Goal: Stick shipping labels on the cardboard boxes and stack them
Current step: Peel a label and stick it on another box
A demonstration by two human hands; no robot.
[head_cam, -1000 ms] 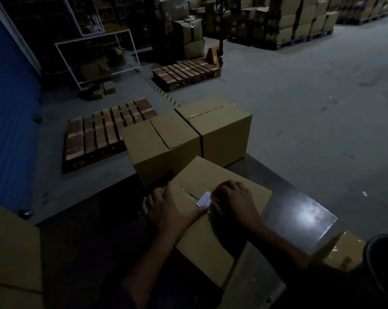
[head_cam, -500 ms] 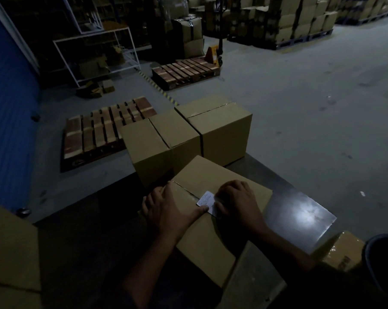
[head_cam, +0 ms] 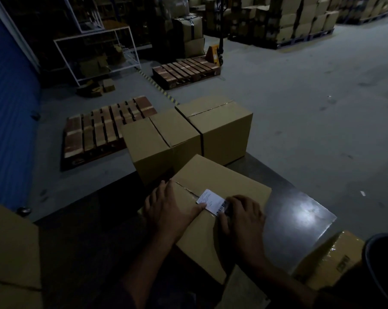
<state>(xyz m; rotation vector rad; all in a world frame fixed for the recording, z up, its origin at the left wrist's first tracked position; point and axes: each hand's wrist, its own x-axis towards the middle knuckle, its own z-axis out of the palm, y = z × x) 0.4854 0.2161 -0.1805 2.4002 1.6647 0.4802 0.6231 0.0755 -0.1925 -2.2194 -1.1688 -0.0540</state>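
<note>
A: Right, from the head camera, where is the label (head_cam: 213,201)?

B: On top of the near box (head_cam: 222,186), by its front edge, over the seam. That box sits on the dark table (head_cam: 300,210).

A: And the hands?

B: The left hand (head_cam: 168,210) lies flat, fingers spread, thumb touching the label's left edge. The right hand (head_cam: 242,215) presses the label's barcode end with bent fingertips.

A: Other boxes?

B: Two closed boxes (head_cam: 166,141) stand side by side just behind, with a pallet (head_cam: 103,128) on the floor beyond.

Warehouse: wooden pallets (head_cam: 108,128), pallet jack (head_cam: 215,54), stacked cartons (head_cam: 300,21).
</note>
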